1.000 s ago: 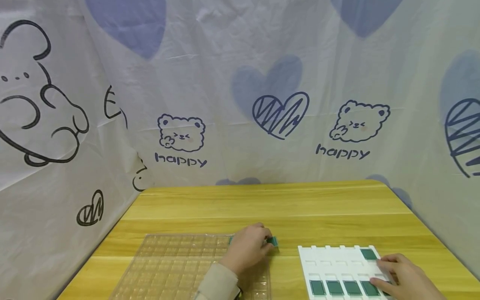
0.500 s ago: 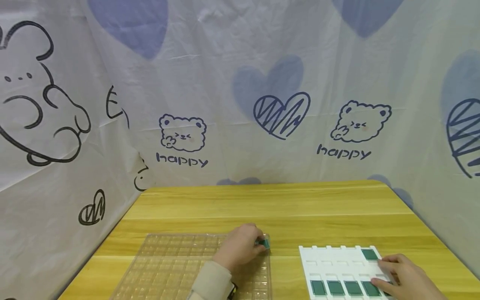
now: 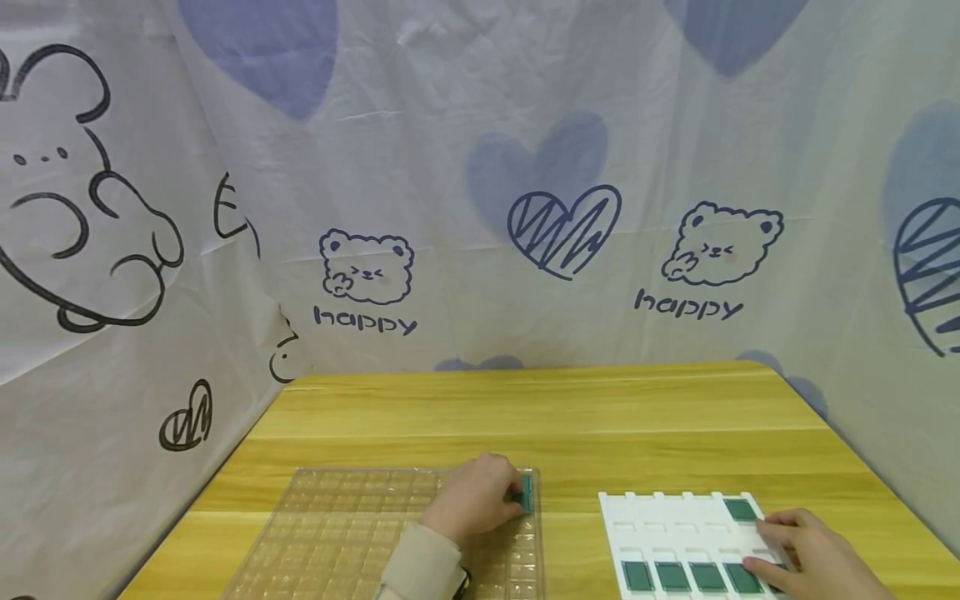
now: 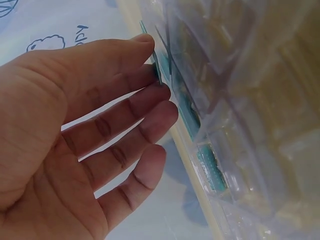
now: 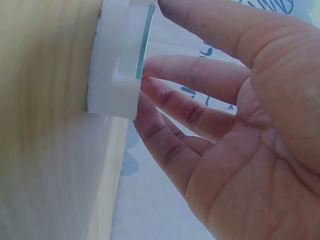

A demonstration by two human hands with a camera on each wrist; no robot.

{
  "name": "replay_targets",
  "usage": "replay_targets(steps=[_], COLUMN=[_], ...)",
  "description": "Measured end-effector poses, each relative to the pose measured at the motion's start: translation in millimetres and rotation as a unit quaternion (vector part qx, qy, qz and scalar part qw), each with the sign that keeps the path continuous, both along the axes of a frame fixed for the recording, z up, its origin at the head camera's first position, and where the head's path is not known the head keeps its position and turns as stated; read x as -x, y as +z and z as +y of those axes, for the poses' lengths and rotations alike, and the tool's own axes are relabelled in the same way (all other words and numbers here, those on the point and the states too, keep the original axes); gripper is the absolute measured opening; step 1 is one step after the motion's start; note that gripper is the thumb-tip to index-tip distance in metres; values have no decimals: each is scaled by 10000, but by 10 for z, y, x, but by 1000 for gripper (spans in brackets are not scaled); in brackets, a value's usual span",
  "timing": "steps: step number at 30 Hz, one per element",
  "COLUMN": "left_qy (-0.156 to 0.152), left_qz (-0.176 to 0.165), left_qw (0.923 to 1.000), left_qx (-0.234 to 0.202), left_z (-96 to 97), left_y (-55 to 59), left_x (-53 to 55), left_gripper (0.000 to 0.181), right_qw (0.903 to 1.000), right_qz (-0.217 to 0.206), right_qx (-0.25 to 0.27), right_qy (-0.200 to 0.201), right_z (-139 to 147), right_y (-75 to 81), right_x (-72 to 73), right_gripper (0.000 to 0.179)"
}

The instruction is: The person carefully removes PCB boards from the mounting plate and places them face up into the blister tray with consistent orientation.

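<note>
My left hand (image 3: 476, 497) is over the far right corner of a clear compartmented tray (image 3: 337, 529). Between thumb and fingers it pinches a thin green rectangular plate (image 3: 528, 493), tilted on edge at the tray's corner. The left wrist view has the plate's edge (image 4: 158, 67) at the fingertips, with another green piece (image 4: 212, 167) in the tray close by. At the right edge of a white slotted rack (image 3: 660, 533), my right hand (image 3: 813, 554) rests thumb and fingertips. Fairly straight fingers (image 5: 192, 72) touch its side beside a green plate (image 5: 145, 42) seated in it.
Several green plates, such as this near-row one (image 3: 637, 575), lie in the rack, and a single plate (image 3: 740, 510) sits in its far right slot. Both holders stand on a yellow wooden table (image 3: 570, 417). A printed cloth (image 3: 465, 333) hangs behind it.
My left hand has moved left with the green plate, from beyond the tray's right edge to over its far right corner, and the plate has turned more on edge. The right hand stays put.
</note>
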State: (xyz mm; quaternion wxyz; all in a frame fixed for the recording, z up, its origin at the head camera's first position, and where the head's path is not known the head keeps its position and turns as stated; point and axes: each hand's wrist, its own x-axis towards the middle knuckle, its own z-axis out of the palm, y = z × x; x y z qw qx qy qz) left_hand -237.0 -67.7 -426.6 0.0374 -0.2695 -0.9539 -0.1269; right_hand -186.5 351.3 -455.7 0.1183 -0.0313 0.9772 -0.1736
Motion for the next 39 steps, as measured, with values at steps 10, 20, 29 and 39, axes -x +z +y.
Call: replay_targets(steps=[10,20,29,39], left_qy=[92,48,79,93], left_qz=[162,132,48,-6], left_qw=[9996,9998,9999,10000], left_qx=[193,123,51,-1], left_z=[44,48,46,37], left_y=[10,-4,1,-2], left_x=[-42,-52,-48,-37], left_gripper=[25,25,32,28], right_qw=[9997,9999,9999,9998], right_qz=[161,140,86,98], right_qx=[-71,-8,55,79], right_qy=[144,63,84,121], right_z=[50,20,43,57], right_y=[-80,-43,-46,-70], right_x=[34,9,17,25], right_gripper=[75,77,77,75])
